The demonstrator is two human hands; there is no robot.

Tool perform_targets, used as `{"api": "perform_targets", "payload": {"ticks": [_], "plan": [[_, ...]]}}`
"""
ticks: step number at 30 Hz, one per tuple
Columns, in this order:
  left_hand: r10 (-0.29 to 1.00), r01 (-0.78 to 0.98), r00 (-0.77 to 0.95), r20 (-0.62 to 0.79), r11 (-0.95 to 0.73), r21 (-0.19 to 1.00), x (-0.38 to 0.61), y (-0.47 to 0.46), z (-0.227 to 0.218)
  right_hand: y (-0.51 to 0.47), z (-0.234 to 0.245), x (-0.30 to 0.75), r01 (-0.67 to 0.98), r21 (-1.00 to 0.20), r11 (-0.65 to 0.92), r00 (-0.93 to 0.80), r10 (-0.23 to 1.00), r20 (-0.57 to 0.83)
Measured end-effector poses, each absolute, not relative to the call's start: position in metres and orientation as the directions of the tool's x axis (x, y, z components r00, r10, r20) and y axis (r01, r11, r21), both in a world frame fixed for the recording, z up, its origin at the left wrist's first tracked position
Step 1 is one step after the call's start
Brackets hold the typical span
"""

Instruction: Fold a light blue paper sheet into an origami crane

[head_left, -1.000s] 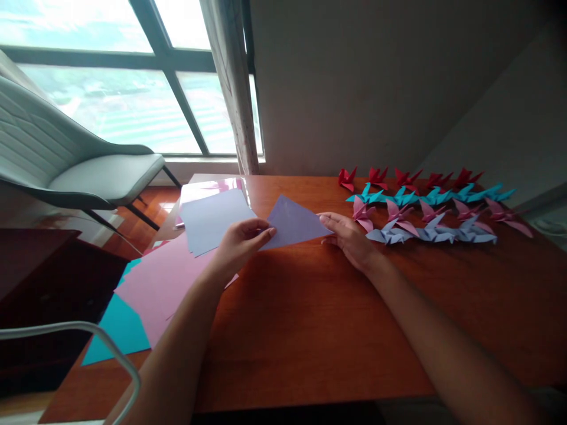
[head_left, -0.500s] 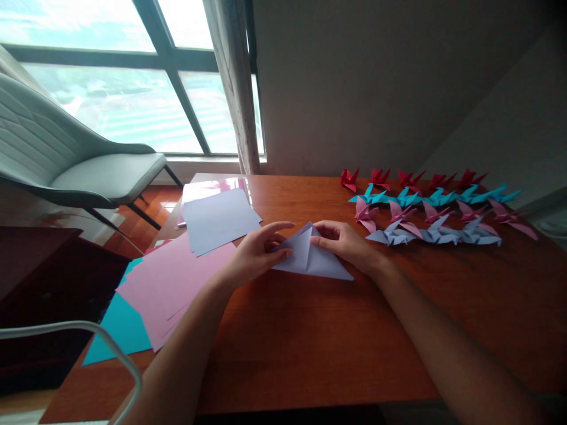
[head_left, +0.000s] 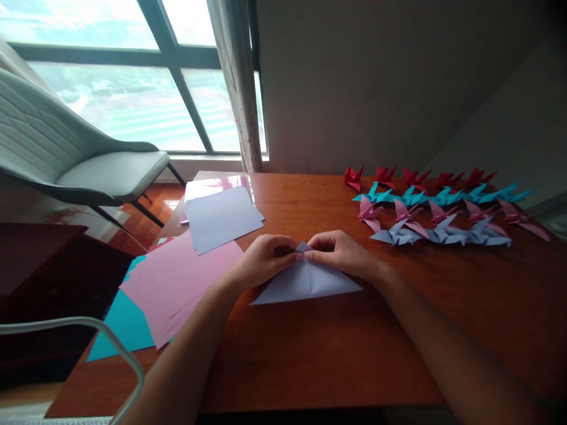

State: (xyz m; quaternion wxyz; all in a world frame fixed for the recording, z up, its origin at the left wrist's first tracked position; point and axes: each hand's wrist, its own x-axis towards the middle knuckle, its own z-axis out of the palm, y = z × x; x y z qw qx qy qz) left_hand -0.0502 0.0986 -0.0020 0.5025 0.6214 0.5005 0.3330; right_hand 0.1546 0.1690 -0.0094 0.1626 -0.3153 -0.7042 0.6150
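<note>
A pale lavender-white sheet of folded paper (head_left: 308, 280) lies in front of me as a wide triangle, its long edge toward me and its tip pointing away. My left hand (head_left: 264, 260) pinches it near the tip from the left, thumb on top. From the other side my right hand (head_left: 343, 252) pinches it close to the same spot, the two thumbs almost meeting. A crease runs down the middle of the paper. The fingers under the paper are partly hidden.
Pink sheets (head_left: 177, 277), turquoise sheets (head_left: 128, 321) and pale sheets (head_left: 225, 221) lie on the table (head_left: 310, 366) at left. Rows of folded paper cranes in red (head_left: 414, 177), turquoise (head_left: 411, 196), pink (head_left: 405, 215) and white (head_left: 401, 235) stand at right. A chair (head_left: 110, 174) is by the window.
Both hands have come together at the paper's tip and pinch it there. The paper has moved slightly nearer me, and its lower edge now spreads wider. The upright flap no longer shows.
</note>
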Motion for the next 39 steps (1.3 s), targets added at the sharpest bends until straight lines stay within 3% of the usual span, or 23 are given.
{"api": "perform_targets", "payload": {"ticks": [10, 39], "plan": [[0.954, 0.352, 0.263, -0.146, 0.046, 0.935, -0.0500, 0.0992, 0.0019, 0.1677, -0.0098, 0.1553, 0.260, -0.960, 0.105, -0.699, 0.707, -0.112], [0.956, 0.371, 0.254, -0.146, 0.043, 0.928, -0.0497, 0.1000, 0.0024, 0.1701, -0.0078, 0.1563, 0.291, -0.944, 0.155, -0.725, 0.680, -0.111]]}}
